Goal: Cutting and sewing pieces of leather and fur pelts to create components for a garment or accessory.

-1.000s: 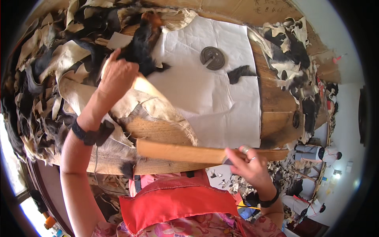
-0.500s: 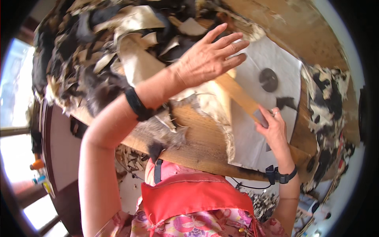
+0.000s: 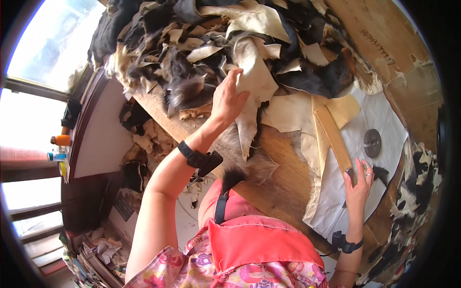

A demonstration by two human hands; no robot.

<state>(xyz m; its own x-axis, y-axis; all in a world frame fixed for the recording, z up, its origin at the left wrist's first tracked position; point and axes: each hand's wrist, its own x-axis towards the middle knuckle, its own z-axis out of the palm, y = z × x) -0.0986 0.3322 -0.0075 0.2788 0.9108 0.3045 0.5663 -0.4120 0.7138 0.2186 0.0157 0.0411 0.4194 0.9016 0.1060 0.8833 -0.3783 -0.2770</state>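
Note:
My left hand (image 3: 229, 98), thumb apart from loosely bent fingers, reaches onto a cream hide piece (image 3: 252, 77) at the edge of a heap of dark and pale fur scraps (image 3: 187, 84). My right hand (image 3: 360, 182) holds the metal-capped end of a long wooden strip (image 3: 329, 129), which lies over pale yellow leather (image 3: 345, 108) and white paper (image 3: 391, 158). On the paper beside the strip is a dark grey slotted disc (image 3: 372, 143); a small black fur piece (image 3: 381, 174) lies next to my right hand.
The wooden work surface (image 3: 278, 197) ends in front of my red apron (image 3: 264, 240). A window (image 3: 26, 125) with small bottles (image 3: 61, 140) on its sill is at the left. More black-and-white hide scraps (image 3: 410, 192) lie along the right, and brown board (image 3: 374, 33) at the back.
My view has swung left toward the window. My left hand has moved from above the strip onto the cream hide among the scraps; my right hand keeps hold of the strip.

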